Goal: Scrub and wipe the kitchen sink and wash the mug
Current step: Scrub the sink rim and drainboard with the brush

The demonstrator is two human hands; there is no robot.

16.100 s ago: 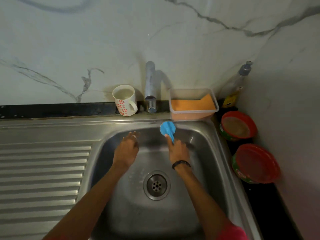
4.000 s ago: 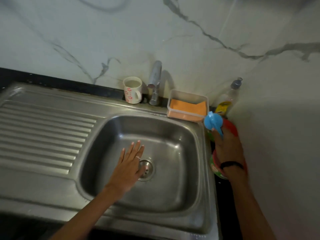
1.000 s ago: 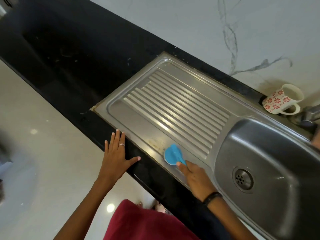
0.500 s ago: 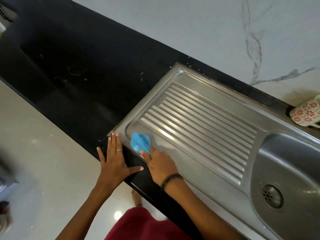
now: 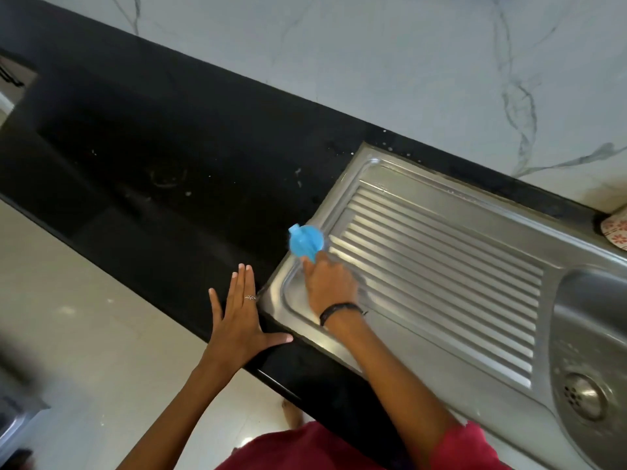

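Observation:
A round blue scrubber lies against the left rim of the steel sink's ribbed drainboard. My right hand grips its handle from behind, fingers curled round it. My left hand rests flat on the front edge of the black countertop, fingers straight and spread. The sink basin with its drain shows at the right edge. Only a sliver of the white mug with red flowers is in view at far right.
A white marble wall runs behind the counter. Pale floor tiles lie below the counter's front edge. A blurred grey object sits at the lower left.
My right hand has pushed the blue scrubber further up along the drainboard's left rim. My left hand stays pressed on the counter edge. The view has shifted left, hiding most of the mug.

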